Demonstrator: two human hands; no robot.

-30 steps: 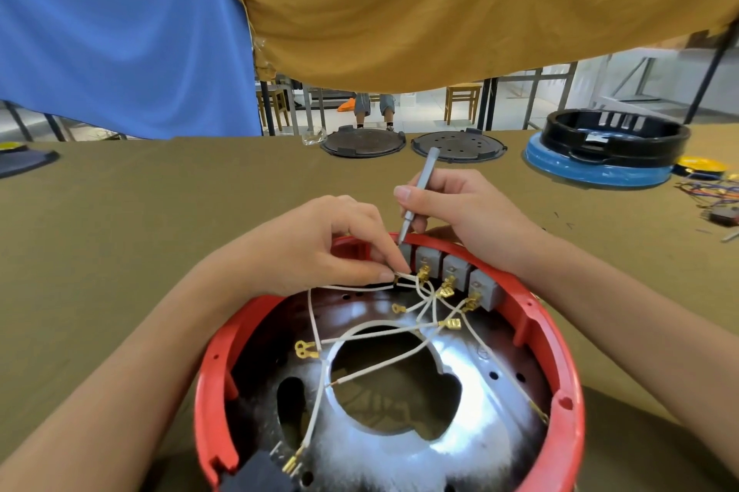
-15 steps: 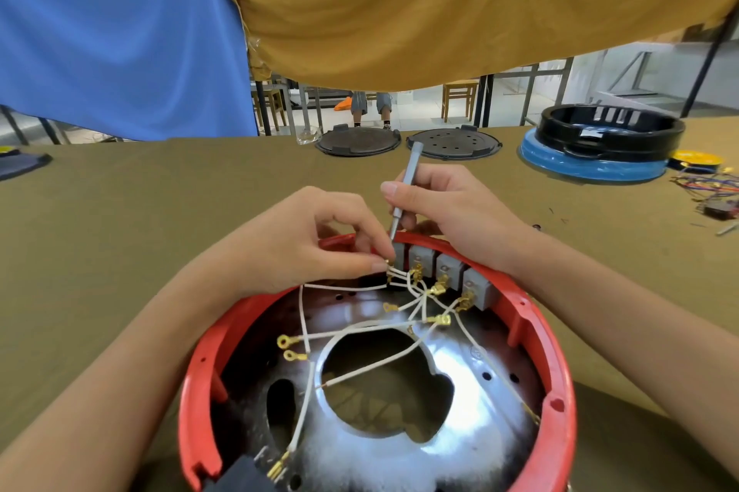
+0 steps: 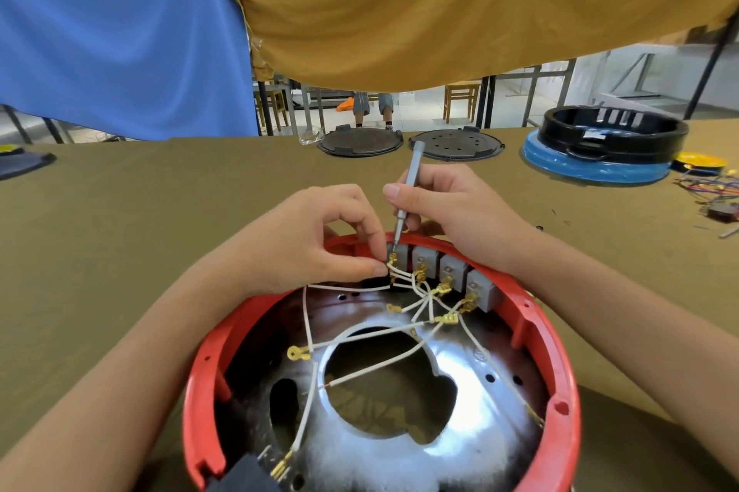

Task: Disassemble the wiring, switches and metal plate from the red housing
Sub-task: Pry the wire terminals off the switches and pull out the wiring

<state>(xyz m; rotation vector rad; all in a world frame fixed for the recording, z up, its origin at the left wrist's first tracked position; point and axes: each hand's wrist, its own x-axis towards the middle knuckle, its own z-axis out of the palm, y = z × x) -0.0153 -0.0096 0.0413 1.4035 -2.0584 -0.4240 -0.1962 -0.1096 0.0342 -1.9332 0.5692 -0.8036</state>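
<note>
Since a moment ago my right hand [image 3: 452, 211] has tipped the slim grey screwdriver [image 3: 407, 195] more upright, and its tip now sits at the leftmost of the four grey block switches [image 3: 442, 271], which line the round red plastic housing [image 3: 558, 363] at its 12 o'clock rim. My right fingers are curled round the screwdriver shaft. My left hand [image 3: 316, 239] pinches a white wire [image 3: 344, 287] between thumb and forefinger just beside that same switch, at the brass terminal. More white wires with brass connectors cross the shiny metal plate [image 3: 460, 383] inside the housing, which lies open side up on the olive cloth-covered table [image 3: 140, 231] right in front of me. At 12 o'clock, far across the table, lie two dark round lids [image 3: 408, 141]; at 2 o'clock a black ring sits on a blue base [image 3: 600, 155], with loose coloured wires [image 3: 708, 187] beyond.
</note>
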